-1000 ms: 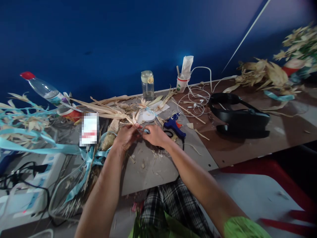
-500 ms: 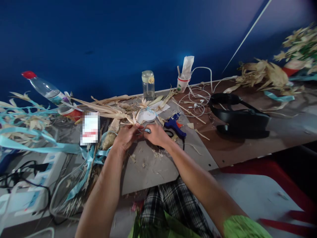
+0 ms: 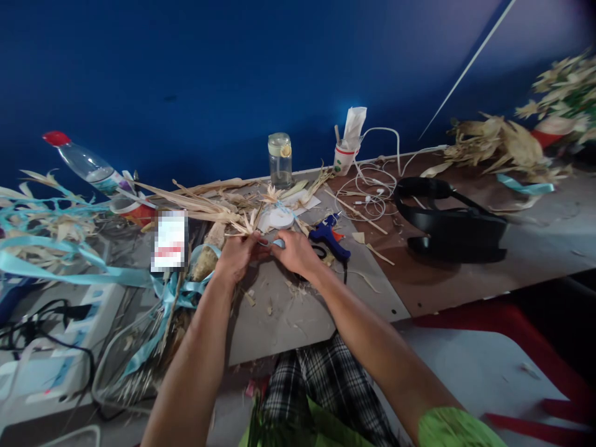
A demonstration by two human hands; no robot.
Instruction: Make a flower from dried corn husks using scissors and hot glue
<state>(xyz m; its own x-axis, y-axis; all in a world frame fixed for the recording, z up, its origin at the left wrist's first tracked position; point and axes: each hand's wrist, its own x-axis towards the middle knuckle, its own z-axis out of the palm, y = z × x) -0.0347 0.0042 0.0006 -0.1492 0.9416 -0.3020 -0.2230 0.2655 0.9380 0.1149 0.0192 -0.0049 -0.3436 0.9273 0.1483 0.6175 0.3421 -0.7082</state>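
Note:
My left hand (image 3: 237, 256) is closed, with the pale petals of a corn husk flower (image 3: 247, 224) fanning out just above its fingertips. Close beside it, my right hand (image 3: 298, 253) pinches a light-blue ribbon (image 3: 279, 243) that runs toward the left fingers. The flower's lower end is hidden behind the fingers. Just beyond both hands lie a round white disc (image 3: 281, 216) and another small husk flower (image 3: 272, 195). To the right of my right hand a blue glue gun (image 3: 329, 238) rests on the grey board (image 3: 284, 320), near dark scissor handles (image 3: 319, 250).
A phone (image 3: 169, 241) and blue ribbon bow (image 3: 179, 288) stand left, by a power strip (image 3: 88, 329). Behind are a tilted bottle (image 3: 86, 162), glass bottle (image 3: 280, 164), paper cup (image 3: 344, 159) and tangled earphones (image 3: 367, 192). A black headset (image 3: 454, 226) lies right.
Both hands stay close together over the board, with only slight finger movement. The flower's petals have shifted a little and show more fully above the left fingers.

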